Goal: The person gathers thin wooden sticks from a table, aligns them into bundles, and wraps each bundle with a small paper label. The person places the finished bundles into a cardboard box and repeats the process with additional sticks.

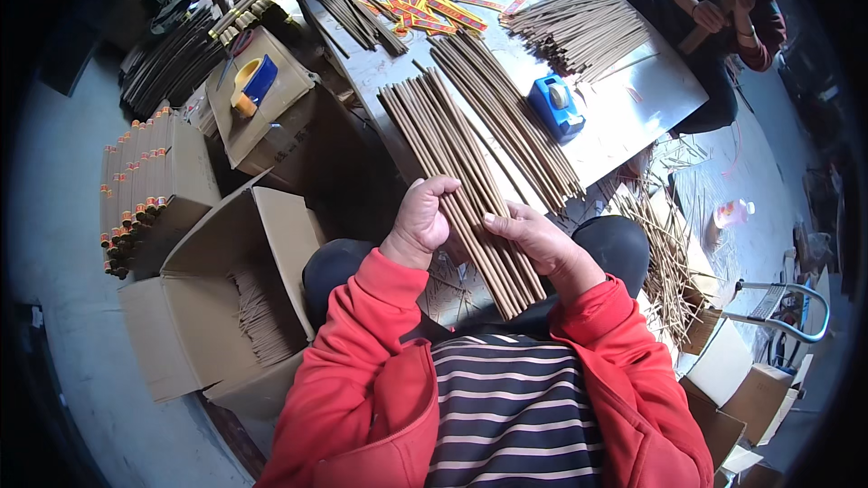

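Both my hands are on a bundle of long thin brown sticks (457, 158) that slopes from the metal table (633, 104) down onto my lap. My left hand (421, 215) curls around the bundle's left side, thumb on top. My right hand (533, 233) presses on its right side, fingers spread over the sticks. A second row of sticks (506, 117) lies beside it on the table. A blue tape dispenser (555, 105) sits just to the right.
An open cardboard box (194, 307) with sticks inside stands at my left. Another box bears a yellow and blue tape dispenser (250, 83). Wrapped stick packs (136, 185) lie farther left. A second person (723, 9) sits across the table. Loose sticks litter the floor (665, 262).
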`<state>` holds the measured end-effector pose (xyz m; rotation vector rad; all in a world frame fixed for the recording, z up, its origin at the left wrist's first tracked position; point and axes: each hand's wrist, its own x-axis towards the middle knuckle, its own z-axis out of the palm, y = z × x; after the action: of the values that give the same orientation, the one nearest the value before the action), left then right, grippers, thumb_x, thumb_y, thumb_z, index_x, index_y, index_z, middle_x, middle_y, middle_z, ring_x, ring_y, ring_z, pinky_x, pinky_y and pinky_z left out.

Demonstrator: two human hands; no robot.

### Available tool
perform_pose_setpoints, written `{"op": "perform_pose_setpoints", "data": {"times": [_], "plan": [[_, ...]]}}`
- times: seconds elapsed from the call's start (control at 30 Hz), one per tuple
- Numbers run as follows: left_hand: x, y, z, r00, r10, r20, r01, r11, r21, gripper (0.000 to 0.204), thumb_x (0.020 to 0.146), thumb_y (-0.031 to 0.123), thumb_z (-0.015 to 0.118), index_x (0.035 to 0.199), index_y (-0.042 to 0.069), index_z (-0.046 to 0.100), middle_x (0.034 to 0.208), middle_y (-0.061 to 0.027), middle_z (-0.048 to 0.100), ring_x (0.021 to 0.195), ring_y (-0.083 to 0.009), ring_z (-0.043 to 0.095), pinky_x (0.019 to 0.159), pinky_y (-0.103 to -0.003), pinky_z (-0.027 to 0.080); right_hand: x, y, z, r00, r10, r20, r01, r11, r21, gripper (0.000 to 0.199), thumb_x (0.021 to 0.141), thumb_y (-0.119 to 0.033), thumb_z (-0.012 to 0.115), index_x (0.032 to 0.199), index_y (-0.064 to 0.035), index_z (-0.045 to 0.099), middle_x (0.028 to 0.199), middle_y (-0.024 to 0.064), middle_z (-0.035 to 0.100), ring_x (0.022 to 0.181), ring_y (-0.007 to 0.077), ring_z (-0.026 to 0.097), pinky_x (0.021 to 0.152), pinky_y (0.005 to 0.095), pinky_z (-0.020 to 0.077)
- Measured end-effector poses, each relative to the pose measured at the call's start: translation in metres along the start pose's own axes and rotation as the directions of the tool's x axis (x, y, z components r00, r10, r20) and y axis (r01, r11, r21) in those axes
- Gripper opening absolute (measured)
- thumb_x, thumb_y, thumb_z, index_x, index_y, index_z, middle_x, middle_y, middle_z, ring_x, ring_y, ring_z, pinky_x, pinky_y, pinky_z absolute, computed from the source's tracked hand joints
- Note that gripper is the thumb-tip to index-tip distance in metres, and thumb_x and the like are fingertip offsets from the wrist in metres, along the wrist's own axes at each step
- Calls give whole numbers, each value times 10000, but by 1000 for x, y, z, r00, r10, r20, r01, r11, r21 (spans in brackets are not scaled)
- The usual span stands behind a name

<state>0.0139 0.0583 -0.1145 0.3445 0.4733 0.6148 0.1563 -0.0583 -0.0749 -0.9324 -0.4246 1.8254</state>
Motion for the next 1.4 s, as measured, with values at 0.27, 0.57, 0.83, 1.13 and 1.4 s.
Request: {"op": "perform_pose_setpoints", "data": {"times": [0.27, 0.57, 0.83, 1.13, 1.4], "plan": [[5, -10, -21, 995, -104, -7, 100, 969, -224, 352, 759, -9, 426, 1089, -92, 515, 1032, -197, 608, 964, -329, 603, 898, -458, 480, -3, 0, -11, 961, 100, -258, -85, 994, 68, 226, 891, -179, 506, 996, 9, 575, 872, 82, 621, 761, 144, 604, 698, 277, 506], [-1, -14, -4, 999, 3, -36, -5, 999, -33, 297, 803, -51, 507, 1099, -60, 528, 1011, -166, 619, 915, -281, 626, 836, -421, 525, -2, -2, -5, 987, 13, -158, -14, 1000, -8, 338, 811, -26, 586, 1137, 11, 502, 927, 88, 624, 786, 161, 633, 717, 284, 537], [3, -15, -12, 998, -33, -59, 28, 997, -76, 296, 797, -36, 508, 1090, -66, 531, 1008, -167, 616, 923, -295, 621, 839, -434, 521, 3, -4, -4, 973, 37, -227, -56, 995, -78, 315, 749, -6, 575, 1059, 33, 535, 841, 95, 629, 669, 158, 631, 638, 277, 537], [-2, -11, -2, 996, -90, 11, 91, 986, -136, 272, 816, -2, 529, 1079, -70, 534, 1010, -179, 615, 922, -303, 622, 839, -439, 522, 8, -8, -4, 978, 41, -206, -76, 983, -166, 284, 733, -6, 594, 1013, 23, 564, 802, 83, 627, 648, 157, 620, 629, 282, 532], [1, -9, -9, 997, -27, 68, 38, 986, -161, 359, 812, 35, 537, 1155, -59, 491, 1088, -189, 588, 997, -322, 590, 902, -455, 480, 12, -16, 6, 981, 130, -147, -143, 987, -77, 239, 767, -24, 575, 1000, 27, 548, 802, 98, 633, 670, 183, 640, 629, 313, 551]]}}
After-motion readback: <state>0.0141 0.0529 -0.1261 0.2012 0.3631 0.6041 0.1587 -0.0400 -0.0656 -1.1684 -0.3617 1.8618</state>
